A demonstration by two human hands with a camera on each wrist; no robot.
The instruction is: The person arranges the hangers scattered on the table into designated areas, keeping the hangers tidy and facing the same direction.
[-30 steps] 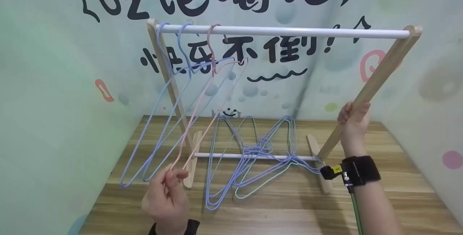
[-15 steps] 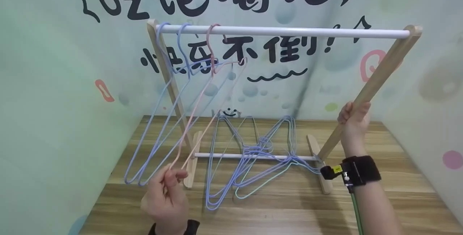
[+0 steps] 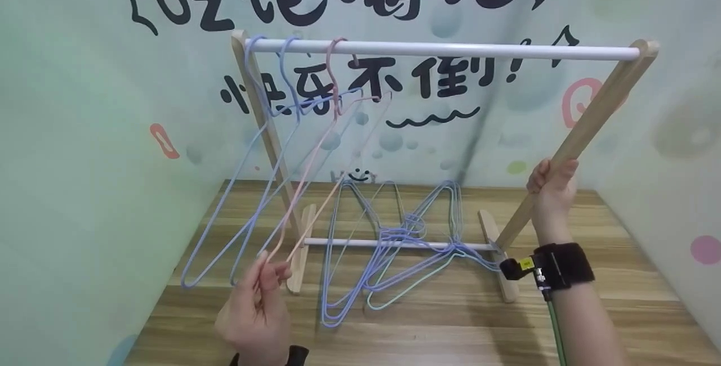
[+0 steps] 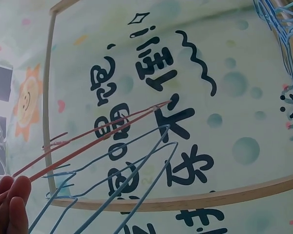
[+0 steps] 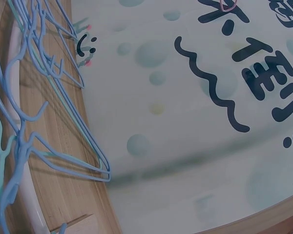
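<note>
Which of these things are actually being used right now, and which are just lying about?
In use:
- pink hanger, its lower corner pinched by the left hand
- white rail it hangs on
- wooden rack post, gripped by the right hand

Lying about:
- two blue hangers on the rail
- heap of hangers on the floor

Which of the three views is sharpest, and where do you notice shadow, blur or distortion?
Head view: sharpest and evenly lit, with a soft shadow band on the wall behind the rack's white rail, which bows slightly. Left wrist view: the left hand is a dark blur in the corner, holding the pink hanger. Right wrist view: near blue hangers soft, picture tilted.
</note>
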